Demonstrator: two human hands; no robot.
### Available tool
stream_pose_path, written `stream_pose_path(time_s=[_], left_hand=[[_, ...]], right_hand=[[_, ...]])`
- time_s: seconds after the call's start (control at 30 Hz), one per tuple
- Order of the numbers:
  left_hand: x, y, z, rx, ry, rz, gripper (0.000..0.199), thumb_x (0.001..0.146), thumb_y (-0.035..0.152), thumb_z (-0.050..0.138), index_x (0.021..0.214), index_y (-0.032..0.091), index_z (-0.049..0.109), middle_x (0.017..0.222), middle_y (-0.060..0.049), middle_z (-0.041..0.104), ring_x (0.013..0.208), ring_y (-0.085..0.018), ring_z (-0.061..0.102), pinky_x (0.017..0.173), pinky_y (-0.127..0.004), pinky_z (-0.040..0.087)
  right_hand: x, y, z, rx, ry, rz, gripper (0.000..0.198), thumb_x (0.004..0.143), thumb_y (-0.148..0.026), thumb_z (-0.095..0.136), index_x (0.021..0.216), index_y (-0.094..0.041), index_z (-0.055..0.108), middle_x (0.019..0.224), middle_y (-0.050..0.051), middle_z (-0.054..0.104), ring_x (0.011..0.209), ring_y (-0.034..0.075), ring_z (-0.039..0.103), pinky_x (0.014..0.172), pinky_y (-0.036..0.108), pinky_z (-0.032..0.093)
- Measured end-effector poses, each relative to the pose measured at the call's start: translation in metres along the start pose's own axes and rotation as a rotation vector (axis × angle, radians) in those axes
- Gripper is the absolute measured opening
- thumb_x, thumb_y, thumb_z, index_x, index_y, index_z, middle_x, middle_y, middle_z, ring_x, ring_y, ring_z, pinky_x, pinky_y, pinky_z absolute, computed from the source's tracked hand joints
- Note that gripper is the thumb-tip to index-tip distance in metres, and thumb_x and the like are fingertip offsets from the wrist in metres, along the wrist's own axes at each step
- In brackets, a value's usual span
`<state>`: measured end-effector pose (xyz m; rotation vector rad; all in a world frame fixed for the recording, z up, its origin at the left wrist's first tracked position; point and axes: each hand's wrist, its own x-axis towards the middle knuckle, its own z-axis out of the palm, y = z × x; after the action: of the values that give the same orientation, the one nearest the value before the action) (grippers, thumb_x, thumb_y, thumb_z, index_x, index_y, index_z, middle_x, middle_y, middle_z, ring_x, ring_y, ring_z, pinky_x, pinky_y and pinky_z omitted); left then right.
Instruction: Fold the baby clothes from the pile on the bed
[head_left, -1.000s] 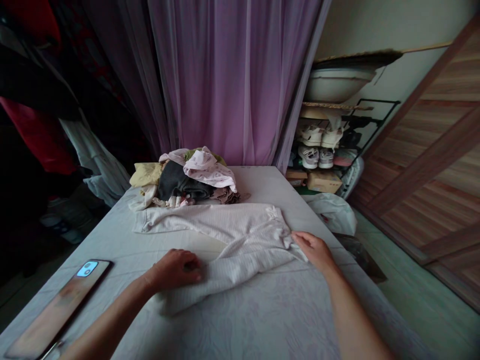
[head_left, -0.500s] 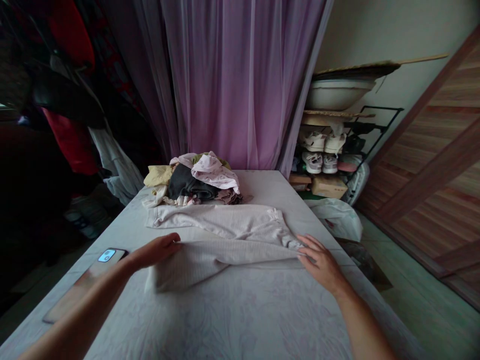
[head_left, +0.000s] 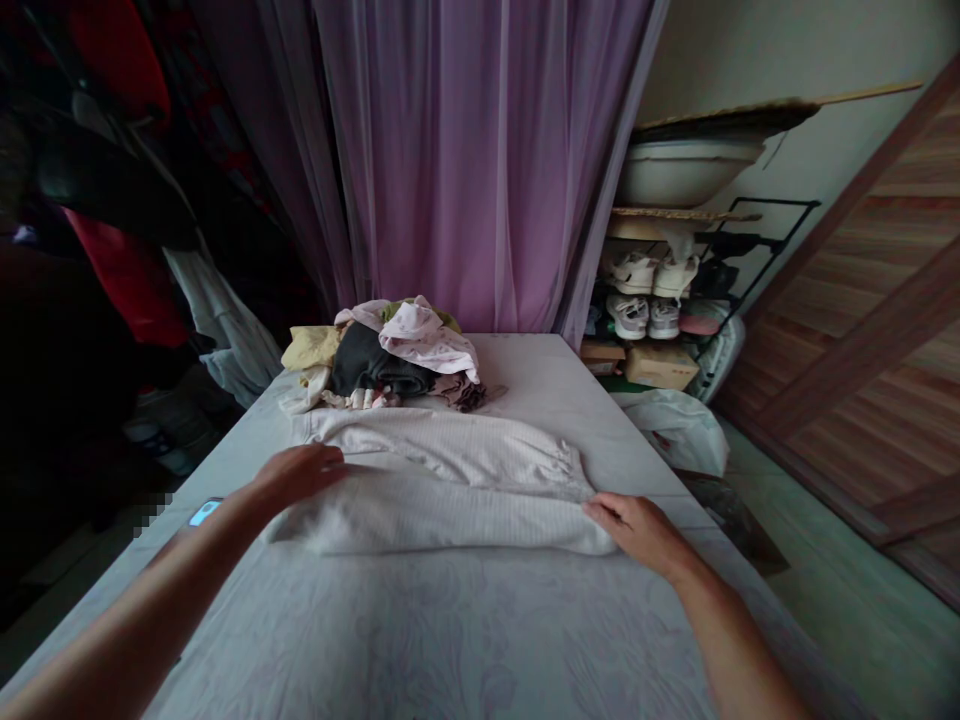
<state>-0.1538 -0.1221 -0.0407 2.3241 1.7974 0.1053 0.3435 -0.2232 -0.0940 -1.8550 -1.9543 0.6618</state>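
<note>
A pair of pale ribbed pants (head_left: 465, 515) lies crosswise on the bed, both legs pointing left and the gathered waist at the right. My left hand (head_left: 304, 472) is closed, its fingers pinching the upper edge of the nearer leg close to its left end. At the waist end, my right hand (head_left: 637, 530) pinches the fabric between thumb and fingers. The farther leg lies flat behind the nearer one. Just beyond the pants sits a heap of crumpled clothes (head_left: 382, 360) in yellow, black, pink and brown.
A phone (head_left: 204, 512) lies on the bed (head_left: 450, 640), mostly hidden behind my left forearm. Purple curtains (head_left: 450, 170) hang at the far end. To the right stands a rack with shoes (head_left: 630, 315), a white basin (head_left: 686, 172) and a cardboard box (head_left: 660, 366). Clothes hang at the left.
The nearer leg has gone from partly lifted and creased to lying flatter. My left hand has shifted left and slightly away; my right hand's spread fingers have closed on the waist.
</note>
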Motion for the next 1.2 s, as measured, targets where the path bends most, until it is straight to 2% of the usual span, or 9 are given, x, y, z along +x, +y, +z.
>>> stream_pose_path(time_s=[0.13, 0.3, 0.47, 0.57, 0.67, 0.77, 0.97, 1.1, 1.2], left_hand=[[0.01, 0.033, 0.022, 0.034, -0.026, 0.005, 0.03, 0.085, 0.042, 0.049, 0.094, 0.025, 0.072, 0.095, -0.007, 0.073, 0.083, -0.025, 0.068, 0.07, -0.032, 0.048], [0.021, 0.094, 0.048, -0.067, 0.1, 0.269, 0.03, 0.092, 0.033, 0.045, 0.098, 0.02, 0.072, 0.103, -0.008, 0.072, 0.093, -0.025, 0.067, 0.084, -0.036, 0.05], [0.036, 0.136, 0.076, -0.068, 0.118, 0.412, 0.028, 0.093, 0.033, 0.052, 0.113, 0.025, 0.069, 0.13, -0.007, 0.064, 0.121, -0.026, 0.057, 0.106, -0.044, 0.042], [0.043, 0.138, 0.09, -0.025, 0.058, 0.349, 0.037, 0.095, 0.041, 0.05, 0.126, 0.029, 0.063, 0.145, -0.007, 0.052, 0.136, -0.03, 0.043, 0.113, -0.053, 0.031], [0.047, 0.13, 0.104, 0.011, 0.033, 0.284, 0.042, 0.096, 0.046, 0.045, 0.135, 0.032, 0.056, 0.151, -0.007, 0.045, 0.141, -0.031, 0.036, 0.114, -0.057, 0.027], [0.047, 0.125, 0.114, 0.068, 0.098, 0.256, 0.048, 0.096, 0.05, 0.043, 0.141, 0.034, 0.05, 0.155, -0.008, 0.039, 0.144, -0.031, 0.031, 0.116, -0.058, 0.021], [0.042, 0.126, 0.119, 0.115, 0.193, 0.19, 0.053, 0.096, 0.057, 0.037, 0.142, 0.032, 0.049, 0.152, -0.009, 0.042, 0.143, -0.03, 0.032, 0.117, -0.06, 0.016], [0.045, 0.127, 0.122, 0.109, 0.194, 0.191, 0.053, 0.096, 0.057, 0.037, 0.141, 0.031, 0.048, 0.152, -0.009, 0.043, 0.143, -0.03, 0.032, 0.116, -0.061, 0.016], [0.046, 0.125, 0.125, 0.087, 0.223, 0.21, 0.05, 0.096, 0.052, 0.039, 0.139, 0.029, 0.05, 0.149, -0.009, 0.046, 0.141, -0.031, 0.034, 0.115, -0.06, 0.019]], right_hand=[[0.015, 0.012, 0.002, 0.158, 0.094, 0.086, 0.049, 0.089, -0.055, 0.035, 0.089, -0.023, 0.071, 0.081, 0.006, 0.075, 0.08, 0.022, 0.069, 0.075, 0.028, 0.05], [0.065, 0.029, 0.008, -0.05, 0.302, 0.28, 0.038, 0.084, -0.04, 0.052, 0.113, -0.021, 0.068, 0.11, 0.009, 0.072, 0.102, 0.022, 0.066, 0.085, 0.028, 0.048], [0.104, 0.028, 0.014, -0.194, 0.277, 0.182, 0.021, 0.077, -0.037, 0.065, 0.089, -0.022, 0.07, 0.109, 0.007, 0.07, 0.103, 0.022, 0.062, 0.087, 0.029, 0.046], [0.111, 0.027, 0.014, -0.063, 0.232, 0.163, 0.02, 0.08, -0.036, 0.061, 0.09, -0.02, 0.066, 0.091, 0.003, 0.07, 0.086, 0.018, 0.064, 0.074, 0.025, 0.046], [0.112, 0.025, 0.011, -0.095, 0.297, 0.291, 0.029, 0.089, -0.04, 0.052, 0.105, -0.018, 0.062, 0.086, 0.005, 0.07, 0.077, 0.019, 0.064, 0.066, 0.026, 0.043], [0.115, 0.018, 0.008, -0.306, 0.317, 0.383, 0.032, 0.093, -0.039, 0.048, 0.115, -0.019, 0.059, 0.093, 0.009, 0.071, 0.083, 0.022, 0.066, 0.068, 0.028, 0.042], [0.118, -0.01, 0.0, -0.502, 0.205, 0.367, 0.036, 0.093, -0.034, 0.052, 0.125, -0.018, 0.057, 0.116, 0.015, 0.065, 0.101, 0.024, 0.064, 0.078, 0.031, 0.044], [0.104, -0.042, 0.004, -0.46, 0.312, 0.133, 0.044, 0.089, -0.028, 0.055, 0.131, -0.018, 0.055, 0.126, 0.015, 0.061, 0.11, 0.026, 0.06, 0.086, 0.034, 0.045], [0.083, -0.074, 0.025, -0.252, 0.294, -0.083, 0.027, 0.092, -0.024, 0.048, 0.112, -0.021, 0.066, 0.111, 0.008, 0.07, 0.097, 0.019, 0.065, 0.081, 0.027, 0.045]])
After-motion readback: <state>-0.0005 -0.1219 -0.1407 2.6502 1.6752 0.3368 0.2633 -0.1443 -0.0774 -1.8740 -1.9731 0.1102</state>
